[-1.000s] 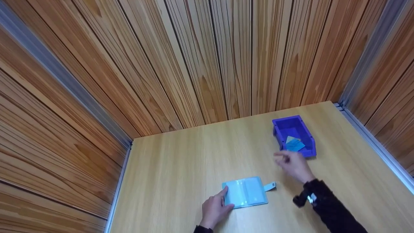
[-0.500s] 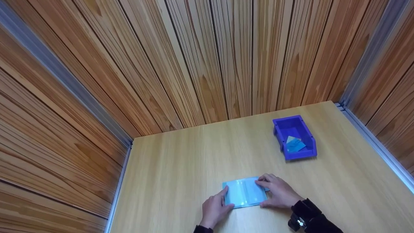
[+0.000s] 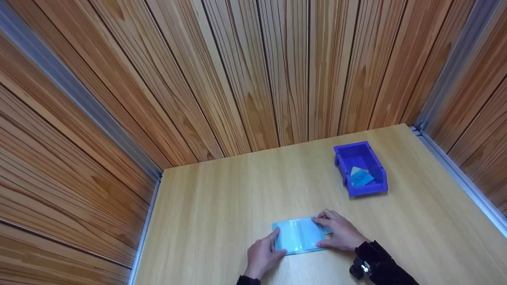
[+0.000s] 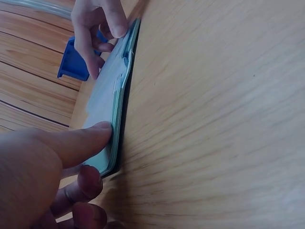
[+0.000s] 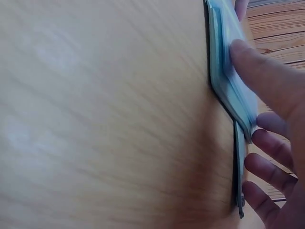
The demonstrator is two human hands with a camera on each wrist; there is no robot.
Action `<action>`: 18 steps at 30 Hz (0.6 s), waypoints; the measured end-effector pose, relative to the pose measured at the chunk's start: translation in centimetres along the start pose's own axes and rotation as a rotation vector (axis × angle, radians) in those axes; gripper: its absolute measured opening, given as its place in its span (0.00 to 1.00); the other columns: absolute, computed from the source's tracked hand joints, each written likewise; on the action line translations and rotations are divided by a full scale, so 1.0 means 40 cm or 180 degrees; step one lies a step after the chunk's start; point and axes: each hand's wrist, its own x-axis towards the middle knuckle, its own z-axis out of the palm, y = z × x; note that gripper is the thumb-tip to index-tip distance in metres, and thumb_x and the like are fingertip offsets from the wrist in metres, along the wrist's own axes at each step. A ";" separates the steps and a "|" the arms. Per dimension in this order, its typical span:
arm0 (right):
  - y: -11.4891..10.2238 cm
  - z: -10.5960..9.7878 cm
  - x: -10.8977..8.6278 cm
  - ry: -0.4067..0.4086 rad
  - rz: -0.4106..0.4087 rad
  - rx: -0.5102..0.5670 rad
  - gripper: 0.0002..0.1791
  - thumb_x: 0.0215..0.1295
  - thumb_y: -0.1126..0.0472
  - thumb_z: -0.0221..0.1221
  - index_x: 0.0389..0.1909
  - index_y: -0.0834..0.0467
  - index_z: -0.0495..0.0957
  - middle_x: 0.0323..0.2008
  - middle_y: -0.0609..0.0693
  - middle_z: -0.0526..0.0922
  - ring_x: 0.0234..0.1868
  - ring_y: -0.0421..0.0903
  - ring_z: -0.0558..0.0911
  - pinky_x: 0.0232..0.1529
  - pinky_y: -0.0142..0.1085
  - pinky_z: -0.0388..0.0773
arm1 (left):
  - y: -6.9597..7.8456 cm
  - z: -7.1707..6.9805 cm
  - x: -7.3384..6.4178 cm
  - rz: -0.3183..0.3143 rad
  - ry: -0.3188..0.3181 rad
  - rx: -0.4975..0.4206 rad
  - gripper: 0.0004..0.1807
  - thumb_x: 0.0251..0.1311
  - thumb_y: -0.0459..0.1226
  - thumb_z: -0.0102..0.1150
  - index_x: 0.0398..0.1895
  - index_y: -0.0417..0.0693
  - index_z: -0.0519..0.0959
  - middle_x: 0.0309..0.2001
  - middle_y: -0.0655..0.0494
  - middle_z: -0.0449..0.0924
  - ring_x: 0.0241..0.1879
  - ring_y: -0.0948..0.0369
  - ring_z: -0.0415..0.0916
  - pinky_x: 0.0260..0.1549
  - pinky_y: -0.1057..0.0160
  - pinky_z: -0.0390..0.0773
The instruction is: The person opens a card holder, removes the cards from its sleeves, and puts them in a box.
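A light-blue card holder (image 3: 295,237) lies spread out on the table, its clear plastic sleeves shining. In the head view my left hand (image 3: 263,255) holds its left side, index finger at the left edge and thumb near the front corner. The left wrist view shows that thumb (image 4: 97,138) pressed on the front edge of the stacked sleeves. My right hand (image 3: 341,231) grips the right-hand sleeves, thumb near the front and index finger at the far corner. Beneath the right fingers, the strap (image 5: 239,171) sticks out from the cover, largely hidden in the head view.
A purple bin (image 3: 358,152) stands at the back right of the table (image 3: 214,202), with small blue and pale cards (image 3: 362,178) inside. Wood-plank walls (image 3: 253,79) rise behind and at both sides, with grey metal rails along the corners.
My right hand has come from beside the bin to the card holder's right side, then shifted slightly left with its thumb further onto the sleeves. The left hand stays put.
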 end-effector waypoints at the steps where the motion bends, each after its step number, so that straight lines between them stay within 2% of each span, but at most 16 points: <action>1: 0.002 0.001 0.000 0.0013 -0.0029 0.0009 0.45 0.51 0.37 0.76 0.68 0.55 0.78 0.54 0.43 0.74 0.55 0.44 0.74 0.57 0.46 0.76 | -0.001 0.001 0.000 0.0005 0.0003 -0.0010 0.39 0.57 0.45 0.76 0.73 0.54 0.73 0.17 0.66 0.62 0.18 0.64 0.57 0.25 0.68 0.56; 10: 0.013 0.014 -0.005 0.0190 -0.0288 0.0128 0.36 0.55 0.40 0.75 0.63 0.52 0.83 0.53 0.45 0.75 0.54 0.46 0.74 0.55 0.45 0.75 | -0.009 0.003 0.000 0.0159 0.0130 0.0126 0.39 0.56 0.47 0.77 0.72 0.54 0.75 0.18 0.68 0.60 0.19 0.66 0.56 0.25 0.69 0.54; 15: 0.008 0.023 -0.002 0.0270 -0.0159 0.0410 0.23 0.56 0.47 0.76 0.52 0.49 0.89 0.49 0.43 0.76 0.52 0.42 0.74 0.53 0.40 0.75 | -0.011 0.004 0.000 0.0150 0.0110 0.0078 0.38 0.57 0.47 0.77 0.72 0.54 0.75 0.18 0.68 0.61 0.19 0.66 0.57 0.25 0.69 0.55; 18: 0.001 0.025 0.000 0.0312 -0.0070 0.0566 0.14 0.57 0.52 0.76 0.45 0.48 0.91 0.44 0.40 0.76 0.47 0.39 0.74 0.48 0.34 0.73 | -0.010 0.005 0.001 0.0134 0.0087 0.0051 0.38 0.57 0.47 0.76 0.72 0.54 0.74 0.18 0.67 0.62 0.19 0.66 0.58 0.25 0.69 0.56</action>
